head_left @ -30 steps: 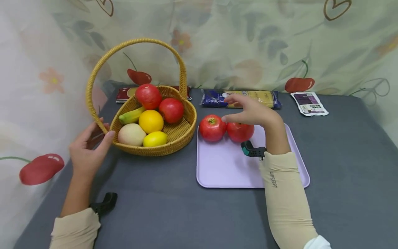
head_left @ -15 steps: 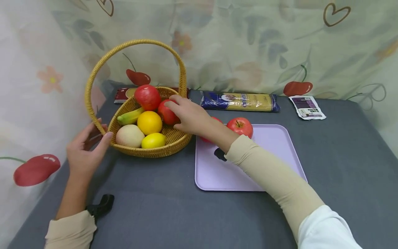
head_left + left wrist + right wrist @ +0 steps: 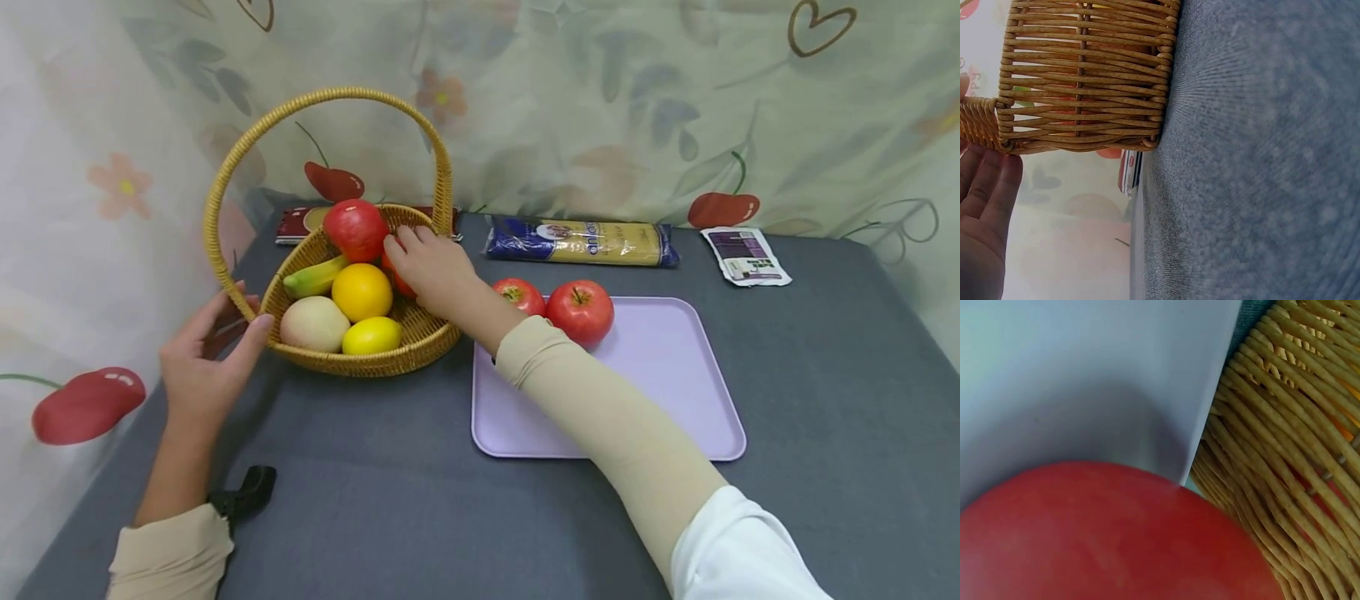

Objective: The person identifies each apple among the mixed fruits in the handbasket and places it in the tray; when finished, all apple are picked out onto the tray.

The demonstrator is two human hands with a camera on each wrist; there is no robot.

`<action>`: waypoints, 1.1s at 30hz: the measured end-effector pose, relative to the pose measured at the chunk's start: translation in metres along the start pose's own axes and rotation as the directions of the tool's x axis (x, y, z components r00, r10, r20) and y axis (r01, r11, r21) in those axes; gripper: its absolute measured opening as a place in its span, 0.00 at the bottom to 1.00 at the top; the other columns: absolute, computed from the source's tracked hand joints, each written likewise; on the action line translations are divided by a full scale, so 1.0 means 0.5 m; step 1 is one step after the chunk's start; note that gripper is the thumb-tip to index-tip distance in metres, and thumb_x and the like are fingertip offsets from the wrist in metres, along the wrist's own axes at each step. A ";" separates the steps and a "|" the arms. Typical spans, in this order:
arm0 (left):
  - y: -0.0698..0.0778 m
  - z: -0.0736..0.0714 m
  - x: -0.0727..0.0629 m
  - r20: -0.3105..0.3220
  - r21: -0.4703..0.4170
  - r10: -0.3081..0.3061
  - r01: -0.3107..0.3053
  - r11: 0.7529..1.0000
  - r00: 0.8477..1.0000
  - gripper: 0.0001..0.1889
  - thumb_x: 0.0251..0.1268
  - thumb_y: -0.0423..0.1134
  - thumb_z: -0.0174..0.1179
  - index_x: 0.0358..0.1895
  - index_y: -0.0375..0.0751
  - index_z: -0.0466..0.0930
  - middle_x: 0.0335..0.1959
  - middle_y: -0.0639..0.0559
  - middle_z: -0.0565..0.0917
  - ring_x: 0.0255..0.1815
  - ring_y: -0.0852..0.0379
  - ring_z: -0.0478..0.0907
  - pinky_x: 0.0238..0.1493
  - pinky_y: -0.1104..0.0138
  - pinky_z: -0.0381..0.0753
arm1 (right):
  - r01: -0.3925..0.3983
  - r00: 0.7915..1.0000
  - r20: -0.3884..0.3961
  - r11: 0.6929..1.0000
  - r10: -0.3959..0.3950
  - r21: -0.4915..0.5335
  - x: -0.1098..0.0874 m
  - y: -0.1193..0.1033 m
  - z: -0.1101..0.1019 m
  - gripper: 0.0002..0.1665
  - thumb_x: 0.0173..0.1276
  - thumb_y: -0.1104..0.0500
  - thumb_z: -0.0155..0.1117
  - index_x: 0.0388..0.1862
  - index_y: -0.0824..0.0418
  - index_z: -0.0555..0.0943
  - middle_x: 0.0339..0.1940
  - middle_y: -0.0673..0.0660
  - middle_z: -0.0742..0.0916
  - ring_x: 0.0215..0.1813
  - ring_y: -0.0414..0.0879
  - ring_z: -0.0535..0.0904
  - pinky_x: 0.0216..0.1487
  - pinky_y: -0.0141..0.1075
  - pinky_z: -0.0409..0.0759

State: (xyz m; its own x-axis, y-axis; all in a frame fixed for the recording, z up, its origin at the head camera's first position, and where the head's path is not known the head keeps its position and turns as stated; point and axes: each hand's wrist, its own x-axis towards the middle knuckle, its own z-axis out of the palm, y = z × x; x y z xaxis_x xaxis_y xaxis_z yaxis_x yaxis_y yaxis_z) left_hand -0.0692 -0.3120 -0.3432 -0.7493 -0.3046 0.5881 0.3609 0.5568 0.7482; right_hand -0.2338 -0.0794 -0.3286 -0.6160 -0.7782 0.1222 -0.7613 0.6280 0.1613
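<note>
My left hand (image 3: 206, 346) holds the wicker basket (image 3: 375, 365) at the foot of its handle (image 3: 330, 93), thumb in front and fingers behind. Reaching into the basket's right side, my right hand (image 3: 442, 271) has its fingers curled over a red apple (image 3: 397, 279), which it mostly hides. Around that apple lie another red apple (image 3: 356, 229), an orange (image 3: 362, 292), a banana (image 3: 315, 277), a peach (image 3: 315, 325) and a lemon (image 3: 372, 335). In the left wrist view, the fingers (image 3: 1000, 194) touch the basket's woven side.
On the lilac tray (image 3: 660, 375), right of the basket, sit two apples (image 3: 581, 310), close to my right forearm. Along the back lie a pasta packet (image 3: 585, 242), a white-and-purple sachet (image 3: 746, 257) and a dark red packet (image 3: 292, 225) behind the basket.
My right hand has moved left from above the tray's apples into the basket, onto the red apple there. The left hand keeps its hold on the basket.
</note>
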 end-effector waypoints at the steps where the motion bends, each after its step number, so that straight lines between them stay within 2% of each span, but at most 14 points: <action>1: 0.001 0.000 0.000 0.001 0.000 -0.002 0.002 1.000 1.000 0.23 0.60 0.28 0.69 0.60 0.36 0.82 0.48 0.39 0.86 0.49 0.62 0.83 0.51 0.76 0.80 | -0.003 1.000 0.006 1.000 0.003 -0.006 0.001 -0.001 0.000 0.41 0.66 0.56 0.70 0.74 0.62 0.65 0.68 0.62 0.73 0.65 0.56 0.71 0.64 0.43 0.76; 11: 0.004 0.001 0.003 0.011 0.011 -0.008 0.008 1.000 1.000 0.23 0.61 0.29 0.68 0.61 0.36 0.82 0.49 0.39 0.85 0.50 0.62 0.82 0.51 0.75 0.80 | -0.019 0.999 -0.031 1.000 0.019 0.010 -0.002 -0.001 -0.002 0.35 0.66 0.58 0.68 0.70 0.63 0.69 0.63 0.60 0.76 0.59 0.56 0.74 0.57 0.45 0.81; 18: -0.006 -0.001 0.002 0.010 0.013 -0.009 0.009 1.000 1.000 0.23 0.61 0.28 0.68 0.61 0.36 0.81 0.49 0.38 0.85 0.50 0.61 0.82 0.51 0.75 0.80 | 0.008 1.000 -0.011 1.000 -0.008 0.003 -0.003 0.000 -0.007 0.35 0.65 0.57 0.69 0.69 0.63 0.70 0.61 0.60 0.76 0.56 0.55 0.74 0.55 0.45 0.82; 21: -0.012 -0.002 0.002 0.008 0.018 -0.009 0.009 1.000 1.000 0.23 0.60 0.28 0.69 0.61 0.36 0.82 0.48 0.38 0.85 0.50 0.61 0.82 0.51 0.75 0.80 | -0.007 1.000 -0.007 0.999 0.008 0.054 -0.009 0.004 -0.015 0.37 0.64 0.54 0.71 0.69 0.62 0.69 0.62 0.60 0.76 0.58 0.55 0.74 0.54 0.46 0.83; 27: -0.019 -0.002 0.002 0.007 0.017 -0.008 0.008 1.000 1.000 0.23 0.60 0.28 0.69 0.61 0.36 0.82 0.48 0.38 0.85 0.50 0.61 0.82 0.51 0.75 0.80 | -0.105 0.993 -0.037 0.970 0.116 0.220 -0.030 0.017 -0.028 0.48 0.57 0.51 0.78 0.73 0.61 0.67 0.67 0.58 0.74 0.66 0.53 0.71 0.59 0.46 0.80; 33: -0.022 -0.004 0.003 0.007 0.028 -0.019 0.018 0.999 1.000 0.23 0.60 0.29 0.69 0.61 0.37 0.82 0.48 0.40 0.85 0.50 0.62 0.82 0.51 0.76 0.80 | -0.127 0.986 -0.066 0.949 0.152 0.287 -0.048 0.023 -0.029 0.49 0.57 0.49 0.78 0.74 0.60 0.66 0.70 0.58 0.73 0.68 0.53 0.69 0.65 0.45 0.76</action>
State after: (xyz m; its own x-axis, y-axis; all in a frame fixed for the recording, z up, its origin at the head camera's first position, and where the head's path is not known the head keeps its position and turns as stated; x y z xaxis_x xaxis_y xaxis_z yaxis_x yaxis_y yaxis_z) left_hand -0.0731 -0.3199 -0.3500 -0.7598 -0.3093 0.5719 0.3312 0.5728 0.7498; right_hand -0.2245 -0.0535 -0.3153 -0.7098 -0.6724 0.2097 -0.7026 0.6968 -0.1439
